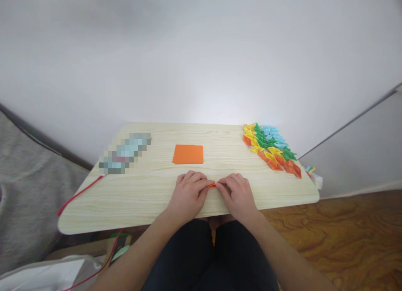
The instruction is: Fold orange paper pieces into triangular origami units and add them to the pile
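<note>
A small folded piece of orange paper (212, 185) is pinched between my two hands near the front edge of the table. My left hand (190, 193) grips its left end with thumb and forefinger. At the other end, the thumb and fingertips of my right hand (238, 195) close on it; most of the paper is covered by fingers. Just beyond my left hand lies a stack of flat orange paper (188, 154). Folded paper pieces (266, 142) in yellow, green, light blue and orange sit in rows at the right.
On the left of the wooden table (141, 199) lies a blurred-out phone-like object (125, 153). A red cable (80, 194) runs from it over the table's left edge. A white wall (188, 73) stands behind the table. Grey fabric (28, 190) is at the far left.
</note>
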{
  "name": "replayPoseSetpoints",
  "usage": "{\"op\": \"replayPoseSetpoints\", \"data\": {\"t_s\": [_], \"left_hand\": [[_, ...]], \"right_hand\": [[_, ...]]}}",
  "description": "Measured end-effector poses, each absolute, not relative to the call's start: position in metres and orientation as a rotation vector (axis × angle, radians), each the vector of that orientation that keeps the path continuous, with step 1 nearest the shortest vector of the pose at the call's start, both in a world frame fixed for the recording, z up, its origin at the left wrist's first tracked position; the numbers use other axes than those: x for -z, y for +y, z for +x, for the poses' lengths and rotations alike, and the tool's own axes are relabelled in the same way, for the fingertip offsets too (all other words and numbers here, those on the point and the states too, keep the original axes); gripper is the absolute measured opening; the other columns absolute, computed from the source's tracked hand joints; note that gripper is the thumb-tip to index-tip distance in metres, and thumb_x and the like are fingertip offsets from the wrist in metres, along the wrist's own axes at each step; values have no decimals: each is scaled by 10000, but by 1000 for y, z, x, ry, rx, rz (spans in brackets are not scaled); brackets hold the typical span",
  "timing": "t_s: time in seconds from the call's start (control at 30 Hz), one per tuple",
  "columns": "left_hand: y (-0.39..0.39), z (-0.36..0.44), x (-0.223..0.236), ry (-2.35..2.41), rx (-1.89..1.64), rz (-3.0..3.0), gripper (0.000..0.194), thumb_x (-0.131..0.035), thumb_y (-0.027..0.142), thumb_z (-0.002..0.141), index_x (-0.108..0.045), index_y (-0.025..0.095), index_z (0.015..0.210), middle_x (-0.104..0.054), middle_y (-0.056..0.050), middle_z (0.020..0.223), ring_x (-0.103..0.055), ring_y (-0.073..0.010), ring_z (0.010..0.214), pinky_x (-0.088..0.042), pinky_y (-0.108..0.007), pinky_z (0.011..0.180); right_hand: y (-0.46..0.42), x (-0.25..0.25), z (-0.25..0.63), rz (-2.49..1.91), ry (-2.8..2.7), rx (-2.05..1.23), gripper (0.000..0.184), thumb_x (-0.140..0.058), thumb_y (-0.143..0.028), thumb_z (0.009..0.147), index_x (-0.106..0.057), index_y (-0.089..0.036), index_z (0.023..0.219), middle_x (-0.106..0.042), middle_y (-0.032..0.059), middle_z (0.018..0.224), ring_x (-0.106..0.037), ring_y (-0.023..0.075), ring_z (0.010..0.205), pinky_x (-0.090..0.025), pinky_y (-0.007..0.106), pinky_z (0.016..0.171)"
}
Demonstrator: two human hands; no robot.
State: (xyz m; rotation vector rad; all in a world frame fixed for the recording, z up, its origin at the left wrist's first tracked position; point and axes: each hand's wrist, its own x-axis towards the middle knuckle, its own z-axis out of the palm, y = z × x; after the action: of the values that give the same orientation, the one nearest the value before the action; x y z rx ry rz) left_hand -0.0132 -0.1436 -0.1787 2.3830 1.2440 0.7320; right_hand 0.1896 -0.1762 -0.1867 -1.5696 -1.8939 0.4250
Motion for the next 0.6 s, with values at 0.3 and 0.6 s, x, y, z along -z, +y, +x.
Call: {"op": "replayPoseSetpoints", "data": {"t_s": [0.3,0.6], "left_hand": [[-113,1,166,1243,-1021,2240,224,-547,212,1015,-759,232,1086,-766,-57,1062,-666,-224,1043,-519,-408,951],[-54,25,104,1175,-1330,2118,180,-592,215,986,-755,238,1061,-788,-39,1084,-703,-215,1053,-556,-394,969]], "right_hand": [[-136,170,189,-1437,-1617,-699,233,-612,-394,997,-742,-210,936,-751,36,875,-661,194,781,-508,316,732],[-75,113,191,-1224,-1330,-798,302,-679,-484,931,-720,-186,908,-666,-1,733,-602,161,697,-489,288,681]]}}
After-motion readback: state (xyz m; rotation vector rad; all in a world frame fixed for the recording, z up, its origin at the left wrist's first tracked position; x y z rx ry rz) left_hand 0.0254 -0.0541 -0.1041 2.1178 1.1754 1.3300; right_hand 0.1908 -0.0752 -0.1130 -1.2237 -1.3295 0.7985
